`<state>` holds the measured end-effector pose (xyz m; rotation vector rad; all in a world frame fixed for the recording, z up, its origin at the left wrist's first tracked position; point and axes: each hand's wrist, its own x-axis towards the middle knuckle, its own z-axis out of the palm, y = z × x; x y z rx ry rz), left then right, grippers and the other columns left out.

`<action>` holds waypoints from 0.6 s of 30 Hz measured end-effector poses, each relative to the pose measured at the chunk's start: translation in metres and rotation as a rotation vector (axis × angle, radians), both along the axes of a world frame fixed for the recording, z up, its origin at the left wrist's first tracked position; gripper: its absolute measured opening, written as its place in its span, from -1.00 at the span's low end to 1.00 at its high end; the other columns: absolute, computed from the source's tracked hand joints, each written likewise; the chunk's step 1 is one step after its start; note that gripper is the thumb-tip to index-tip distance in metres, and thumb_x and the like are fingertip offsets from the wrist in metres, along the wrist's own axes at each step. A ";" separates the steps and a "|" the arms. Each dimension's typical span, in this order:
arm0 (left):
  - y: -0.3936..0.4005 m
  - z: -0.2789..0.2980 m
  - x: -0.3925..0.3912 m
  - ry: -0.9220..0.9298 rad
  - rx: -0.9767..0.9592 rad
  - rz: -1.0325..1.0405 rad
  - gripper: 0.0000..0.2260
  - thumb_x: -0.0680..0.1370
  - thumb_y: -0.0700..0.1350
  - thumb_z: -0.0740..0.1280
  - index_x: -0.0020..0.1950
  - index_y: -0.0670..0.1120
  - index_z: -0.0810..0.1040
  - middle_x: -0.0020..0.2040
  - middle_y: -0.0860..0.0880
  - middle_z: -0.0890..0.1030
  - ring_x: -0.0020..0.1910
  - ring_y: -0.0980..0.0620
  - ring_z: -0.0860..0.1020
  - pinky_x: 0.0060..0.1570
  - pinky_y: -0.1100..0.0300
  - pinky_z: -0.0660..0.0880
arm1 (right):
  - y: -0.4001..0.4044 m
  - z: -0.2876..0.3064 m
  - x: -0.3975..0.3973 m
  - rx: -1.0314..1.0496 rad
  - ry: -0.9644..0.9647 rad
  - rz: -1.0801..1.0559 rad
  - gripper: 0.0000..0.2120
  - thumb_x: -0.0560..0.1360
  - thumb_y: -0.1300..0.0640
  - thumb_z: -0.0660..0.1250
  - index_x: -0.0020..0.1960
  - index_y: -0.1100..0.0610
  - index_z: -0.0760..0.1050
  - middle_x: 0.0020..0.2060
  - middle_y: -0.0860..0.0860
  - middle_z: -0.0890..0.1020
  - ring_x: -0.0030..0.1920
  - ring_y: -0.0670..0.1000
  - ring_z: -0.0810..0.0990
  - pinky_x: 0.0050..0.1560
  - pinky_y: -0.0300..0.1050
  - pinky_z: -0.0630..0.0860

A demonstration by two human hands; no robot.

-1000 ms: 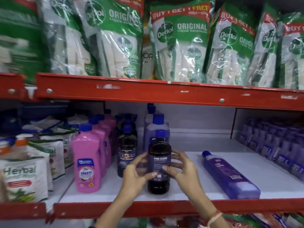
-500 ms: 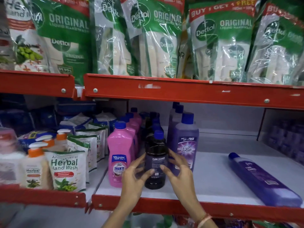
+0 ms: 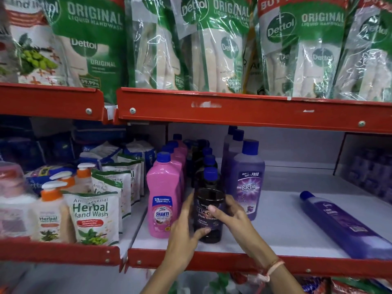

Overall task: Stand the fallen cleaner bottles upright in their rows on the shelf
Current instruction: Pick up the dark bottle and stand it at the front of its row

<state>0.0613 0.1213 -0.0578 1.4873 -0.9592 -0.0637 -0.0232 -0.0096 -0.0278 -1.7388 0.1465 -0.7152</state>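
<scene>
A dark brown floor cleaner bottle (image 3: pixel 209 200) with a blue cap stands upright at the front of its row on the white shelf (image 3: pixel 280 225). My left hand (image 3: pixel 184 228) wraps its left side and my right hand (image 3: pixel 231 217) presses its right side. A pink Shakti bottle (image 3: pixel 162 198) heads the row to the left. A purple Bactin bottle (image 3: pixel 247 179) heads the row to the right. Further right, a purple bottle (image 3: pixel 343 225) lies flat on its side, cap toward the back.
Herbal hand wash pouches (image 3: pixel 93 217) and pump bottles (image 3: pixel 49 211) fill the left bay. Dettol refill packs (image 3: pixel 212 43) hang over the red upper shelf edge (image 3: pixel 244 111). Blurred purple bottles (image 3: pixel 373 172) stand at far right. The red front lip (image 3: pixel 233 264) runs below my wrists.
The view has shifted left and closer. The dark bottle has turned so its front label faces me, and it sits in line with the row behind it, both hands still on it.
</scene>
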 end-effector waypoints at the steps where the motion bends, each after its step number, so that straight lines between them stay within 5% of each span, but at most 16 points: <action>1: 0.000 0.000 0.000 -0.030 0.017 0.010 -0.09 0.39 -0.34 0.45 0.40 0.41 0.06 0.32 0.20 0.48 0.25 0.22 0.52 0.26 0.10 0.50 | -0.002 0.000 0.000 0.016 0.008 0.009 -0.68 0.41 0.09 0.47 0.15 -0.05 0.56 0.17 0.04 0.63 0.23 -0.04 0.59 0.26 -0.14 0.50; 6: -0.005 -0.001 -0.005 -0.127 0.031 0.172 -0.04 0.41 -0.36 0.42 0.44 0.39 -0.05 0.37 0.06 0.46 0.29 0.16 0.49 0.30 0.07 0.47 | -0.002 -0.002 0.006 0.021 -0.031 -0.023 -0.53 0.46 0.22 0.38 0.25 -0.19 0.39 0.24 -0.08 0.59 0.22 -0.18 0.58 0.26 -0.16 0.54; 11: -0.006 -0.006 -0.003 -0.171 0.036 0.199 -0.05 0.41 -0.34 0.43 0.47 0.34 -0.07 0.33 0.05 0.47 0.27 0.16 0.50 0.29 0.10 0.48 | 0.007 -0.008 0.004 -0.049 -0.013 -0.053 -0.31 0.48 0.15 0.35 0.53 -0.03 0.15 0.35 -0.10 0.52 0.32 -0.15 0.51 0.26 -0.29 0.50; 15: -0.004 -0.006 -0.008 -0.316 0.026 0.298 -0.09 0.43 -0.28 0.43 0.47 0.31 -0.06 0.26 0.12 0.33 0.22 0.39 0.32 0.24 0.66 0.17 | 0.011 -0.007 -0.002 -0.129 0.021 -0.099 -0.34 0.55 0.19 0.30 0.54 -0.09 0.07 0.34 -0.16 0.50 0.27 -0.30 0.51 0.24 -0.40 0.46; 18: -0.006 -0.006 -0.024 -0.444 -0.065 0.403 -0.31 0.49 -0.19 0.37 0.49 0.14 0.10 0.28 0.11 0.26 0.31 0.38 0.21 0.29 0.63 0.08 | 0.004 -0.005 -0.021 -0.165 0.031 -0.168 -0.40 0.55 0.15 0.32 0.46 -0.17 0.13 0.37 -0.12 0.46 0.34 -0.24 0.46 0.22 -0.53 0.39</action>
